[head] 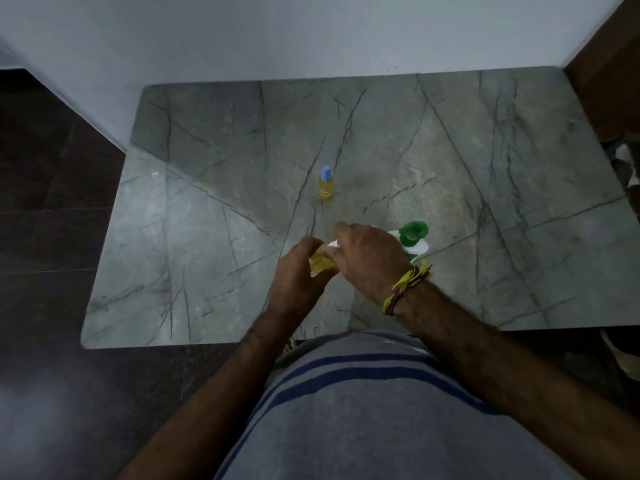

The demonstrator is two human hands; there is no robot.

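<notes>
Above the near middle of a grey marble table (207, 271), my left hand (298, 271) grips a small yellow item (320, 263) that looks like a cloth or soft packet. My right hand (369, 258) closes over its white top end (334, 244), fingers curled, with a yellow and brown thread band on the wrist. Partly hidden behind my right hand stands a white bottle with a green trigger top (414, 233). A small yellow bottle with a blue cap (326, 183) stands upright further back at mid-table.
A white wall (311, 36) runs along the table's far edge and left corner. Dark floor (52, 237) lies to the left and in front. Brown wood (609, 64) and some pale objects (627, 168) sit at the right edge.
</notes>
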